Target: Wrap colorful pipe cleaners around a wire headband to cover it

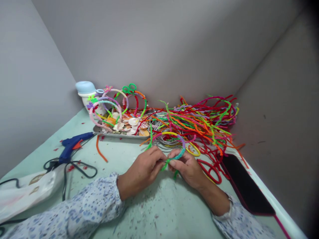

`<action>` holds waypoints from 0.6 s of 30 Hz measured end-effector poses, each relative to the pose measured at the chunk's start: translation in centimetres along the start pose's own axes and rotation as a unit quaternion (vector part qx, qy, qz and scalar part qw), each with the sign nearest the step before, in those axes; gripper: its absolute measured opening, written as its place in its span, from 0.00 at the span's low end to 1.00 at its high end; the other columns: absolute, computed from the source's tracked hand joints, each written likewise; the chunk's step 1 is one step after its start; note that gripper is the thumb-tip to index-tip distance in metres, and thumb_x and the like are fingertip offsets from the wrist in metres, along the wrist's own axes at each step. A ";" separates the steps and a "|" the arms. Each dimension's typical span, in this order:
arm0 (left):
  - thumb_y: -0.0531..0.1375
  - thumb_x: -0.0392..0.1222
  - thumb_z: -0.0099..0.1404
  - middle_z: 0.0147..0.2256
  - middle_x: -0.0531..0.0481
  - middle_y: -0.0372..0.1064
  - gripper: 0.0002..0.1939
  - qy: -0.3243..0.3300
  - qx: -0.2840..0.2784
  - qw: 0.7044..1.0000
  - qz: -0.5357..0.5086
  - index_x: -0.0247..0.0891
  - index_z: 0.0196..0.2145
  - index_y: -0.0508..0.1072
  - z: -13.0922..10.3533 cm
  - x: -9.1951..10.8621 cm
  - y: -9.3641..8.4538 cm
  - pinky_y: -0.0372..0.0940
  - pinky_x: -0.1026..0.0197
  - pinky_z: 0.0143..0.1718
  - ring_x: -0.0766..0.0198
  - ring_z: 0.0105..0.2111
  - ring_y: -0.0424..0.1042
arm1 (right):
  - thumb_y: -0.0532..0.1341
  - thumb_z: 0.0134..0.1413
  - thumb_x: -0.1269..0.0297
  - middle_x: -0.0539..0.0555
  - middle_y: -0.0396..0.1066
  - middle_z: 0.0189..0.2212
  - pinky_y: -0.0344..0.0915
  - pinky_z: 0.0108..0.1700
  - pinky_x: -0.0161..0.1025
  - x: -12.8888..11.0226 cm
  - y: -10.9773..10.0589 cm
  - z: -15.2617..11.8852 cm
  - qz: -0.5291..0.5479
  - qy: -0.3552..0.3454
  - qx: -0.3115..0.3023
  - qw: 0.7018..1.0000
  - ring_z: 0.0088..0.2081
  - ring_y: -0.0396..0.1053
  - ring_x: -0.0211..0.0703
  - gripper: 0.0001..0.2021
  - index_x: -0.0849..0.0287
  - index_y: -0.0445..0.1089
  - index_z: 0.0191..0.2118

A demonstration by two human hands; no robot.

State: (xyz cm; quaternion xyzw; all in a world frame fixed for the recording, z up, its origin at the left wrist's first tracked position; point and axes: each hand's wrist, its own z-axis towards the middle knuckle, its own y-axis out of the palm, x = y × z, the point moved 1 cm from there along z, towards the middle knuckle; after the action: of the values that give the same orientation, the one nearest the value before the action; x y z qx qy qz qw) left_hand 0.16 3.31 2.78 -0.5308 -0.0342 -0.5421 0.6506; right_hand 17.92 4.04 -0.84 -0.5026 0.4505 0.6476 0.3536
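Between my two hands is a thin hoop, like a headband [183, 142], wrapped in pink, yellow, purple and teal fuzzy pipe cleaner. A green pipe cleaner [164, 164] is wound at its near end, close to my fingertips. My left hand [146, 166] is closed in a pinch beside that green winding, and a green strand stands up behind its knuckles. With thumb and fingers, my right hand [188, 168] grips the hoop at the teal and green part. The fingers partly hide the hoop's lower side.
A metal tray [119, 135] holds shells and finished wrapped headbands [107, 103]. Beside it lies a heap of pipe cleaners [199, 119]. A blue glue gun [71, 146] with its cord is at left, near a plastic bag [32, 192]. A phone [246, 184] lies right.
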 end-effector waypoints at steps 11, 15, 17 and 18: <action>0.53 0.31 0.66 0.34 0.49 0.65 0.06 0.007 0.026 0.999 0.038 0.36 0.36 0.69 0.1 -0.6 -0.4 0.61 0.63 0.36 0.64 0.35 0.64 | 0.59 0.55 0.66 0.47 0.57 0.16 0.56 0.24 0.35 -0.8 0.1 -1.4 -0.359 -0.283 0.153 0.876 0.21 0.57 0.35 0.15 0.59 0.60 0.18; 0.53 0.31 0.66 0.34 0.49 0.66 0.06 0.006 0.021 0.998 0.062 0.36 0.35 0.70 -0.1 -0.6 -0.1 0.60 0.63 0.36 0.64 0.35 0.64 | 0.62 0.49 0.73 0.56 0.69 0.31 0.64 0.37 0.43 -1.8 1.0 -1.8 -0.490 -0.422 0.156 0.747 0.34 0.67 0.45 0.06 0.60 0.69 0.35; 0.53 0.31 0.66 0.34 0.48 0.66 0.06 0.011 0.023 0.997 0.077 0.35 0.35 0.70 -0.2 -0.8 0.1 0.60 0.62 0.36 0.63 0.35 0.64 | 0.62 0.48 0.72 0.58 0.70 0.35 0.63 0.44 0.50 -1.9 1.2 -1.5 -0.538 -0.415 0.122 0.724 0.40 0.67 0.49 0.10 0.60 0.70 0.39; 0.54 0.31 0.66 0.34 0.48 0.66 0.06 0.013 0.026 0.996 0.085 0.35 0.35 0.70 -0.2 -0.9 0.2 0.60 0.62 0.36 0.63 0.35 0.64 | 0.62 0.49 0.72 0.57 0.71 0.36 0.62 0.47 0.52 -1.9 1.2 -1.3 -0.555 -0.402 0.102 0.721 0.40 0.67 0.49 0.10 0.60 0.70 0.40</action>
State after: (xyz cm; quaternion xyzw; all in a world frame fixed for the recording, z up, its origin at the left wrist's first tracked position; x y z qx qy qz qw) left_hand -0.17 3.69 2.03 -0.5075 0.0061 -0.4906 0.7083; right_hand 17.72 2.36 1.14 -0.3156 -0.0298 0.4270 0.8469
